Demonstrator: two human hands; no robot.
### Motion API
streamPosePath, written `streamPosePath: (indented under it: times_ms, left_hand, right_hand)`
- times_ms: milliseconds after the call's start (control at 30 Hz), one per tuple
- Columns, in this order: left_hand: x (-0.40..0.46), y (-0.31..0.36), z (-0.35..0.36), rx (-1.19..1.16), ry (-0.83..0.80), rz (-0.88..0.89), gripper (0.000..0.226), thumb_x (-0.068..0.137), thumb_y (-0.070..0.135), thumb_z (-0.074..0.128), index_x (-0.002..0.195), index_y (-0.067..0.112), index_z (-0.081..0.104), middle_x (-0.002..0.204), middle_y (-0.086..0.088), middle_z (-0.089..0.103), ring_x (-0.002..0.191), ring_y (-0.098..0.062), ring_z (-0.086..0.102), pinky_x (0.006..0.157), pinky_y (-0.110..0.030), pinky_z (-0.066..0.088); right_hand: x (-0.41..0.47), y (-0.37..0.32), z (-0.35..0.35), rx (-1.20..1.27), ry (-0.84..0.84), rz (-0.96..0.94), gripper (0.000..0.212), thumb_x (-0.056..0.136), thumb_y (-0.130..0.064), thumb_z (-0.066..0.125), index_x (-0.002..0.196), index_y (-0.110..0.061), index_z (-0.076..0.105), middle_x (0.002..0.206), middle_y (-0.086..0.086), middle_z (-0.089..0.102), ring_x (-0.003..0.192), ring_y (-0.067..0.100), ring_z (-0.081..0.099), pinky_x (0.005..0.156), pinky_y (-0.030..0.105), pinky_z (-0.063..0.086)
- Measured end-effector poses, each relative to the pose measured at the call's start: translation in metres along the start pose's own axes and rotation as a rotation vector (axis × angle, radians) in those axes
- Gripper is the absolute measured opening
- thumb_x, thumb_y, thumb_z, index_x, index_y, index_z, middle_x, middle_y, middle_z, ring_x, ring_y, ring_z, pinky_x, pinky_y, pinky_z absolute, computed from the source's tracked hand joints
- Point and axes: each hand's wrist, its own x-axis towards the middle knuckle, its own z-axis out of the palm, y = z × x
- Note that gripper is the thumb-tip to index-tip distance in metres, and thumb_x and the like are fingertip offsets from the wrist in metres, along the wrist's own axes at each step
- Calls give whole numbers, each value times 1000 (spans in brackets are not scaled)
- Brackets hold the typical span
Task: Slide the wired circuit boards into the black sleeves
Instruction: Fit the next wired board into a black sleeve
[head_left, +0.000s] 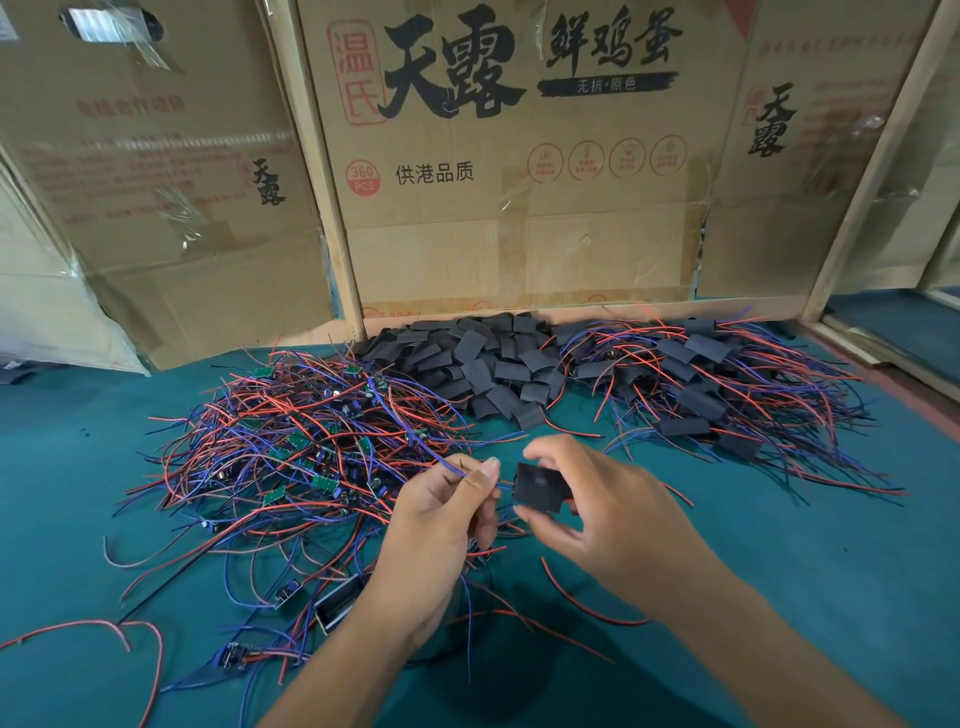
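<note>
Teal-green worktop (779, 597), backed by flattened brown cardboard egg cartons (519, 208) printed with black and red characters, braced by pale wooden battens (322, 171).

Left hand (441, 525) raised above the worktop, fingers (485, 470) curled, thumb and forefinger pinching thin blue and red wires (452, 467) near their ends; more wire trailing down below the palm. Board on those wires mostly hidden behind the hand.

Right hand (602, 509) just beside it, fingers (545, 527) curled round one flat black rectangular sleeve (540, 488), held between thumb and fingertips, its open end turned toward the left hand. Sleeve and pinched wires close, whether touching cannot tell.

Behind the hands, centre: heap of loose black sleeves (478, 364) against the cardboard. To the left: tangled pile of small green circuit boards with red and blue wires (291, 431), unsleeved, spilling toward the near edge. To the right: pile of boards already sleeved in black (717, 384), red and blue leads fanning outward.

Near the left forearm, a small dark open-ended box-like part (337, 608) lying among stray wires.
</note>
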Motion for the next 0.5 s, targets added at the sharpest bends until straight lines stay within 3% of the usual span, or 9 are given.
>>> streamPosePath:
  times_ms: [133,233,400,500]
  left_hand:
    - [0,0,3,-42,28,-37,23,80,35,69,60,25,63,63,-1,50,52,-14,41,51,-22,37]
    - [0,-1,4,-64,48,-76,26,76,40,69,57,24,63,63,-4,50,52,-14,42,51,-23,36]
    - [1,0,4,-30,62,-73,29,84,39,63,65,17,61,65,-9,48,51,-16,40,53,-26,33]
    - [3,-4,3,17,65,-104,34,94,28,60,60,22,59,66,-6,50,51,-13,41,50,-22,34]
  right_hand:
    - [1,2,3,-128,49,-73,16,81,-21,75,87,-11,64,78,-1,65,62,22,62,42,30,48]
    - [2,8,2,-140,53,-61,21,89,-31,55,87,-13,66,88,-3,68,72,21,66,44,33,50]
    - [26,47,-15,-20,52,63,13,89,-24,69,97,-14,69,100,-2,67,82,20,66,64,37,55]
    - [58,90,-33,-128,48,107,21,88,-23,70,107,-13,71,103,4,70,89,26,67,76,42,55]
